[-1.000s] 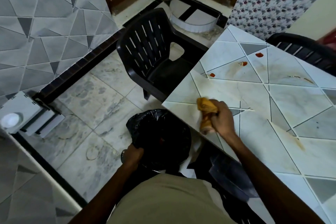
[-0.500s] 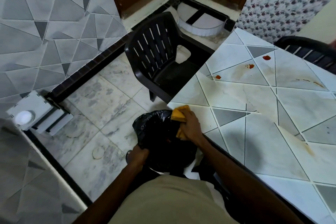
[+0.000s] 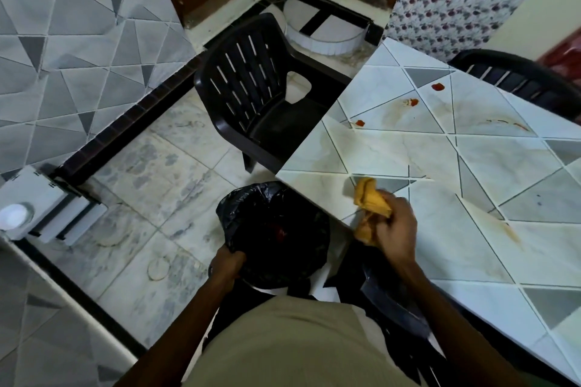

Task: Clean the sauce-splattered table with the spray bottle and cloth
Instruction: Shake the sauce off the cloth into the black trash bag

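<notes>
- The right hand (image 3: 396, 229) holds the orange cloth (image 3: 369, 201) bunched up, fingers curled round it, at the near left corner of the bench (image 3: 471, 166). The top of the cloth lies over the tiles and the bottom hangs past the edge. I cannot tell whether it touches the surface.
- The left hand (image 3: 226, 264) grips the rim of the black-bagged bin (image 3: 273, 229), fingers curled over the edge. The bin stands on the floor just beside that corner, below the bench edge.
- Something reddish shows inside the bin, but it is too dark to say what.
- Judged done: the tiles around the cloth carry no red blobs, so the near corner looks wiped.
- Judged left:
  - Three red spots sit toward the far left of the bench, one far (image 3: 437, 87), one in the middle (image 3: 412, 102) and one close to the left edge (image 3: 360, 123).
  - A thin orange streak (image 3: 506, 122) lies further right.
  - A brownish smear (image 3: 509, 231) runs along a tile seam to the right of the hand.
  - A pale, cloudy film covers the middle tiles.
- The spray bottle is not in view, so nothing shows whether the stains have been wetted.
- Overall, the job looks less than half finished. The far half of the bench needs wiping, and the film probably calls for a final pass.
</notes>
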Action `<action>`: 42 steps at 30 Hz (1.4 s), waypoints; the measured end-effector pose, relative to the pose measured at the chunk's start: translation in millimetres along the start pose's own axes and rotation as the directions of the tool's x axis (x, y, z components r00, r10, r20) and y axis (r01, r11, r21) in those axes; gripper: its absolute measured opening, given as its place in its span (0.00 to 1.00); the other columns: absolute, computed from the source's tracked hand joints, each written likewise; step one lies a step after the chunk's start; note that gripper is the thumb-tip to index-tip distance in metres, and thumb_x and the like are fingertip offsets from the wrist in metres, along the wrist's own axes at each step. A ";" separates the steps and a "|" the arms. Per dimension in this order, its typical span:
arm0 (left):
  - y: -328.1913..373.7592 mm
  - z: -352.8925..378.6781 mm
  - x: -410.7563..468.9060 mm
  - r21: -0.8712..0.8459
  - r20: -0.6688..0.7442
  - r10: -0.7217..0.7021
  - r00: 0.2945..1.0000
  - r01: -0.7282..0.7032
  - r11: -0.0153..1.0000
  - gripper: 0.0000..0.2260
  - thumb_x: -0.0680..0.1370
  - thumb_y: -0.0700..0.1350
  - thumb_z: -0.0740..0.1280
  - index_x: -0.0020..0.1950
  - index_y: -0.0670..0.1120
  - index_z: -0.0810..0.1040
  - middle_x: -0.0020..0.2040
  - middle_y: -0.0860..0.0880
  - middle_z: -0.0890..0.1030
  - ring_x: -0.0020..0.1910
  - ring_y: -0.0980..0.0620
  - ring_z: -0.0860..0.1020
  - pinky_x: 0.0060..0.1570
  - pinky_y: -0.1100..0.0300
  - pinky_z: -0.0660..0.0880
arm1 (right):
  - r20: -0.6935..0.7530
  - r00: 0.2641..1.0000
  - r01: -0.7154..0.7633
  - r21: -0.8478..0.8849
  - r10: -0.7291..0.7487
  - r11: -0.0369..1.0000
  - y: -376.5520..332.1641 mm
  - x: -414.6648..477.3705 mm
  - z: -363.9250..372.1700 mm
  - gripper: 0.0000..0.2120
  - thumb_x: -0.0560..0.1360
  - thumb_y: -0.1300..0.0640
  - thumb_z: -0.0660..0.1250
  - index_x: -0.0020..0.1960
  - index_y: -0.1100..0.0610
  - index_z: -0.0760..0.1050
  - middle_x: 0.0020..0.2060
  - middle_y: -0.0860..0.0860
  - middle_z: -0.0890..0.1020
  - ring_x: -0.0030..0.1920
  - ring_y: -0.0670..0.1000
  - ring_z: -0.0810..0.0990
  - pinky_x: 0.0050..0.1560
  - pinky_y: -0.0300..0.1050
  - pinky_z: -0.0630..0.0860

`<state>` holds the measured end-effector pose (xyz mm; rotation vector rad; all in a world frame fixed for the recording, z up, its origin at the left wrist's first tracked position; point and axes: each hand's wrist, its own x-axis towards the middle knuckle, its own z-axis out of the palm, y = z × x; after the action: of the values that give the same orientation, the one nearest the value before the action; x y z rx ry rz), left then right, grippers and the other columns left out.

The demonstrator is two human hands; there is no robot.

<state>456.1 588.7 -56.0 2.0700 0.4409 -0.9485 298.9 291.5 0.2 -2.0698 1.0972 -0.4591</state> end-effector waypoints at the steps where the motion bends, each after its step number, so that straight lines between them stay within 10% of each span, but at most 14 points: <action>1: -0.5 -0.6 2.1 0.002 0.001 0.006 1.000 -0.006 1.000 0.26 0.60 0.45 0.62 0.59 0.45 0.76 0.45 0.42 0.80 0.43 0.42 0.80 0.47 0.46 0.81 | -0.031 0.999 -0.029 -0.082 0.027 0.996 2.5 3.7 -11.2 0.21 0.72 0.63 0.62 0.64 0.57 0.78 0.52 0.60 0.78 0.52 0.61 0.79 0.54 0.51 0.74; 8: 4.4 -1.9 -5.2 -0.050 0.029 -0.009 1.000 0.010 0.999 0.26 0.60 0.45 0.62 0.58 0.47 0.74 0.45 0.44 0.79 0.44 0.43 0.78 0.52 0.44 0.80 | 0.128 0.918 -0.354 -0.161 0.375 0.921 6.0 39.8 -8.7 0.21 0.73 0.54 0.62 0.65 0.53 0.79 0.56 0.62 0.83 0.57 0.66 0.81 0.58 0.55 0.76; 17: -1.3 -9.2 9.3 -0.055 0.039 -0.027 0.999 0.029 0.998 0.25 0.62 0.49 0.65 0.59 0.46 0.77 0.50 0.39 0.81 0.48 0.39 0.81 0.49 0.44 0.81 | 0.675 0.735 -0.110 0.013 0.072 0.994 -83.2 -0.9 87.7 0.34 0.64 0.56 0.55 0.68 0.63 0.77 0.63 0.62 0.81 0.64 0.57 0.79 0.60 0.36 0.67; 22: -5.3 -32.3 19.8 -0.106 0.048 -0.077 0.996 0.081 0.991 0.14 0.75 0.42 0.68 0.60 0.43 0.77 0.49 0.37 0.80 0.43 0.42 0.79 0.45 0.48 0.77 | 0.755 0.655 -0.074 0.093 -0.021 0.993 -107.9 -18.3 110.9 0.24 0.70 0.57 0.60 0.64 0.58 0.79 0.58 0.55 0.84 0.58 0.49 0.79 0.61 0.42 0.72; 26: -29.0 -56.9 37.7 -0.113 0.019 -0.094 0.995 0.096 0.989 0.23 0.64 0.54 0.67 0.57 0.48 0.77 0.52 0.38 0.81 0.50 0.38 0.81 0.53 0.41 0.80 | 0.762 0.647 -0.083 0.099 -0.022 0.992 -124.2 -24.1 135.4 0.20 0.77 0.63 0.63 0.69 0.58 0.76 0.64 0.54 0.80 0.65 0.50 0.76 0.67 0.40 0.67; 29: -40.5 -85.4 44.4 -0.109 -0.021 -0.098 0.995 0.095 0.990 0.23 0.74 0.48 0.69 0.68 0.43 0.75 0.59 0.38 0.79 0.54 0.38 0.80 0.53 0.44 0.80 | 0.753 0.658 -0.121 0.088 0.013 0.989 -136.8 -27.2 163.9 0.17 0.79 0.61 0.62 0.67 0.52 0.76 0.64 0.53 0.80 0.67 0.55 0.77 0.70 0.47 0.70; 36: -35.2 -182.2 66.9 -0.264 -0.082 -0.097 0.992 0.072 0.962 0.24 0.74 0.46 0.67 0.70 0.43 0.74 0.60 0.39 0.80 0.56 0.40 0.80 0.56 0.46 0.79 | 0.827 0.556 -0.371 0.163 0.079 0.914 -215.4 -24.4 243.6 0.14 0.82 0.66 0.63 0.62 0.50 0.74 0.51 0.49 0.82 0.47 0.46 0.81 0.39 0.35 0.79; 42: -23.0 -283.9 118.0 -0.362 -0.143 -0.098 0.985 0.040 0.931 0.27 0.69 0.53 0.67 0.68 0.48 0.74 0.60 0.42 0.81 0.54 0.41 0.80 0.54 0.47 0.81 | 0.868 0.491 -0.489 0.200 0.079 0.849 -294.5 -17.9 333.7 0.11 0.81 0.63 0.66 0.62 0.54 0.76 0.51 0.52 0.84 0.46 0.51 0.84 0.37 0.40 0.81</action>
<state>654.9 824.1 -43.5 1.8088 0.7197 -0.6839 654.0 560.4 -1.3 -1.3436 0.6216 0.4512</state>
